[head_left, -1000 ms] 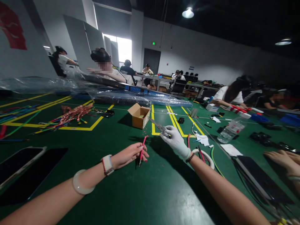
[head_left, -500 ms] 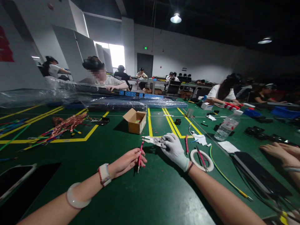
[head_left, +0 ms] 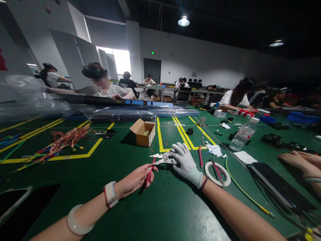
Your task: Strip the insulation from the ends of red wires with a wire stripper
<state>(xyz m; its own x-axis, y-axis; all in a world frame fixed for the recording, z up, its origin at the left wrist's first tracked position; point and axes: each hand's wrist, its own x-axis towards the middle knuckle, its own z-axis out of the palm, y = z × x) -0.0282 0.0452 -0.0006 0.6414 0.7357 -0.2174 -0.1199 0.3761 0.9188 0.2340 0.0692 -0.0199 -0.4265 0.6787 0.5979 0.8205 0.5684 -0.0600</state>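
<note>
Bare and wearing a watch, my left hand (head_left: 137, 180) pinches a short red cable (head_left: 149, 175), its upper end tilted away from me. My right hand (head_left: 187, 164), in a white glove, is closed on the handles of metal wire strippers (head_left: 164, 158), whose jaws are spread apart and point left. The lower jaw lies at the top end of the red cable; whether they touch I cannot tell. Beyond the tool, a small open cardboard box (head_left: 147, 138) stands on the green table. Right of my glove lie another red cable piece (head_left: 200, 156) and a roll of white tape (head_left: 208, 170).
Copper-braided wires (head_left: 69, 137) lie in a bundle at left. A water bottle (head_left: 243, 135), a green-yellow cable (head_left: 237, 185) and a black power bank-like slab (head_left: 281, 184) are at right. Another person's hands (head_left: 301, 163) rest at the right edge. Wrapped plastic lengths (head_left: 122, 114) cross the back.
The wire strippers' jaws have spread from nearly closed to wide. My left hand has moved slightly down with the red cable, which now tilts more. The view has shifted a little.
</note>
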